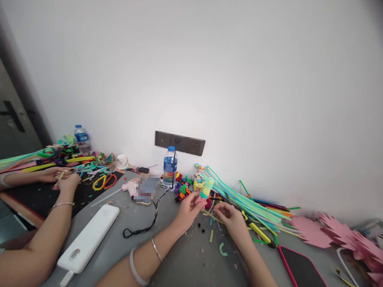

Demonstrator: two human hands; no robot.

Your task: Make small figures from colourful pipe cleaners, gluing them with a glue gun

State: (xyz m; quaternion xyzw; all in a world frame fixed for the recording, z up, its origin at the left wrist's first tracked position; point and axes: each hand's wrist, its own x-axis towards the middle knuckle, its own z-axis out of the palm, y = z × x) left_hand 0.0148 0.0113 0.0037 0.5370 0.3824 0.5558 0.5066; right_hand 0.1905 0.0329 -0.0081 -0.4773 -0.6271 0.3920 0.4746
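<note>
My left hand [189, 210] pinches a small fuzzy pipe-cleaner figure [206, 188], yellow-green above with a teal band and pink below, and holds it upright over the grey table. Just to its right, my right hand [231, 218] is closed, thumb and fingertips drawn together; whatever may be between them is too small to make out. Below the hands lie a short yellow-green piece [211, 236], a curved mint-green piece [223, 249] and small black balls [201, 228]. Behind the figure is a pile of multicoloured fuzzy pieces [183, 189].
Long pastel pipe cleaners [245, 203], a yellow cutter [259, 232], pink jagged sheets [312, 231] and a red-edged phone [302, 265] lie right. A water bottle [170, 167], stand-mounted phone [146, 190] and white power bank [89, 237] are left. A co-worker's hands [66, 179] work near scissors [104, 182].
</note>
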